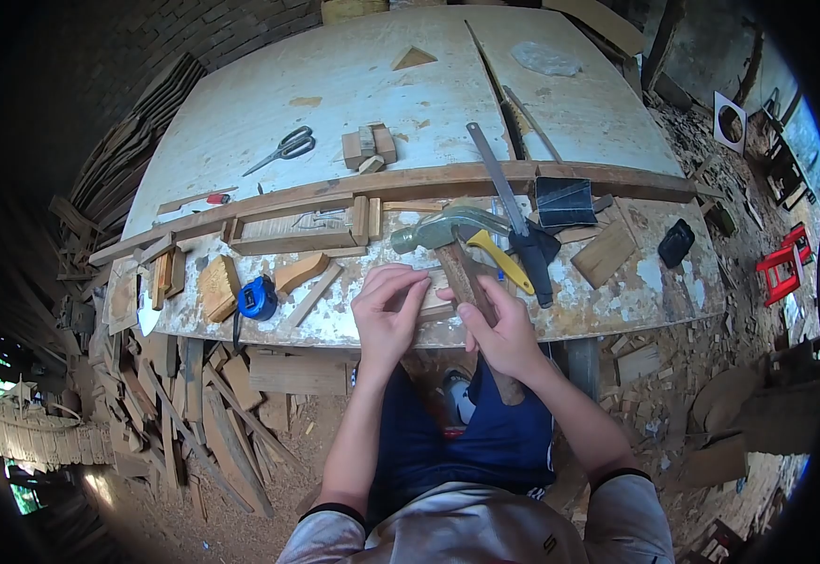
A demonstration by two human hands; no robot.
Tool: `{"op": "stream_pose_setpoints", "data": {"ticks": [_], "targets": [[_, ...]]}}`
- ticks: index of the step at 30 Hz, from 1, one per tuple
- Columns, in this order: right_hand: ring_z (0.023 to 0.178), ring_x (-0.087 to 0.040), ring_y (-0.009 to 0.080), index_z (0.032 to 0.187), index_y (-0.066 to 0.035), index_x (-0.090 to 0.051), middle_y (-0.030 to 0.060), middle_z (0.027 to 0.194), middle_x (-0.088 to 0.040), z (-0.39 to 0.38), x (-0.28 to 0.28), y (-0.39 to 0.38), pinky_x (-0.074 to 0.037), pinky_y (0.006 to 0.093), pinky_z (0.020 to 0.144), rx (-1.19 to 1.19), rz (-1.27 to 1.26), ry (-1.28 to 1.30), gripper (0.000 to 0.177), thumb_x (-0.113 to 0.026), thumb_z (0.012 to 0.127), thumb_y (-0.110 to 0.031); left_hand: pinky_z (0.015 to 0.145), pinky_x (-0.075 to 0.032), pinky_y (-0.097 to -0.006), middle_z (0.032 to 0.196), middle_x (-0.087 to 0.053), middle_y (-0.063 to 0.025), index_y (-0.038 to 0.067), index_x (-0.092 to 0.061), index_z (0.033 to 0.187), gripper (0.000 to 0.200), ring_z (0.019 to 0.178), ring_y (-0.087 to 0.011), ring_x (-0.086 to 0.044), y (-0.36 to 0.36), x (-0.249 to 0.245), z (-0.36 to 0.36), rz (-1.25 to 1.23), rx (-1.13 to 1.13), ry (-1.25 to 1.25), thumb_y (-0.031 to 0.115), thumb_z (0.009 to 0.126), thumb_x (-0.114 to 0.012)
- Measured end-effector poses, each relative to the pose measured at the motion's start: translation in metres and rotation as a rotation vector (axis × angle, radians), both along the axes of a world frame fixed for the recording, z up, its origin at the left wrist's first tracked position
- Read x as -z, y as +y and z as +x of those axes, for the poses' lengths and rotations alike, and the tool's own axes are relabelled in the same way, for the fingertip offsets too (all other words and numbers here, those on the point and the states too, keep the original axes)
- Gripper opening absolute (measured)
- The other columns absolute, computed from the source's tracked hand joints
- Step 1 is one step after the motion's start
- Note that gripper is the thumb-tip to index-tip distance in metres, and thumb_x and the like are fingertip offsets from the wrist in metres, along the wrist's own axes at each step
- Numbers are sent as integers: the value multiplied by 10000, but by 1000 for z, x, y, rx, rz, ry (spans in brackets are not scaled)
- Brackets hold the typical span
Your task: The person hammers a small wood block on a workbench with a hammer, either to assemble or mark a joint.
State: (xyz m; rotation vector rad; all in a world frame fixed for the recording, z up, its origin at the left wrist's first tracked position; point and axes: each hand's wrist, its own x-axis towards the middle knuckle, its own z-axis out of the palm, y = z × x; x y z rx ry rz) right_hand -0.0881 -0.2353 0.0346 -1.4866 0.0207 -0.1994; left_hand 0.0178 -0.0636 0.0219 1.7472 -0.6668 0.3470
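Observation:
My right hand is wrapped around the wooden handle of a hammer, whose metal head points left above the bench. Close beside it, my left hand pinches thumb and forefinger together; whatever is between the fingertips is too small to make out. Small wooden pieces lie under and between both hands, partly hidden by them. Just right of the hammer is a yellow-handled tool, next to a metal ruler-like blade with a dark handle. A wooden tray holding several nails sits beyond my left hand.
On the worktable are scissors, a blue tape measure, wood blocks, a black box-like object and a dark object. A long wooden beam crosses it. Wood scraps cover the floor.

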Motion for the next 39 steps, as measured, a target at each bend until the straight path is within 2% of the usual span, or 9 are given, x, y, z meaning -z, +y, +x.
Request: {"op": "stream_pose_setpoints", "data": {"ticks": [9,15,18,19,22,23,33,37,39], "targets": [[649,-606,41,1435,-26,-615,37,1142,-783,-1,4,-1,-530,238,594,-5,-34,12,352,-652,1106,-145,936,-558,-364,988,-783,-128,-34,-794,992,114,995,-239,-728,-2,0,-1,-20,9,-10,-24,881,-821],[652,-644,66,1408,10,-640,54,1059,-784,-6,3,1,-538,249,595,40,66,-21,331,-636,1104,-121,899,-588,-351,970,-783,-99,15,-755,1166,311,926,-221,-752,-3,3,-2,-21,-37,50,2,863,-822],[678,-679,83,1397,37,-632,61,1033,-786,-18,-13,-3,-555,264,607,153,-62,-44,331,-632,1100,-109,908,-594,-347,962,-786,-86,24,-699,1292,446,922,-209,-764,-6,2,-4,-88,-15,94,4,863,-819],[701,-700,98,1402,40,-626,79,1008,-792,-20,-15,-11,-576,287,624,183,-194,-54,349,-635,1103,-139,969,-565,-305,945,-777,-53,-15,-624,1396,529,948,-124,-733,-2,5,-1,-23,6,70,-9,899,-803],[770,-760,322,1341,13,-669,197,995,-782,-28,-57,-30,-595,396,726,269,-803,-48,338,-679,1080,-202,973,-567,-307,943,-780,-56,-12,-635,1388,518,947,-124,-737,-1,5,0,-51,9,86,-8,898,-804],[843,-762,395,1307,6,-681,221,992,-765,-29,-62,-30,-584,420,755,289,-799,-41,321,-697,1063,-200,980,-570,-308,944,-784,-57,-12,-625,1422,558,943,-124,-740,-1,8,1,-54,13,72,-8,895,-809],[841,-767,402,1272,2,-686,218,997,-769,-28,-92,-40,-592,441,746,84,-1167,-133,301,-713,1036,-182,922,-613,-360,925,-808,-74,30,-637,1448,637,917,-223,-790,0,6,1,-126,15,106,22,840,-824],[885,-762,427,1277,-18,-690,225,1023,-772,-34,-105,-34,-593,466,770,138,-917,-70,302,-705,1038,-203,916,-618,-358,924,-812,-77,34,-633,1454,637,916,-230,-795,1,11,3,-116,13,79,24,844,-815],[886,-762,430,1284,-18,-687,224,1020,-771,-33,-105,-34,-592,467,775,94,-1006,-56,304,-702,1042,-202,917,-618,-361,923,-813,-76,35,-633,1453,634,914,-234,-797,0,9,4,-119,16,82,28,845,-813]]}}
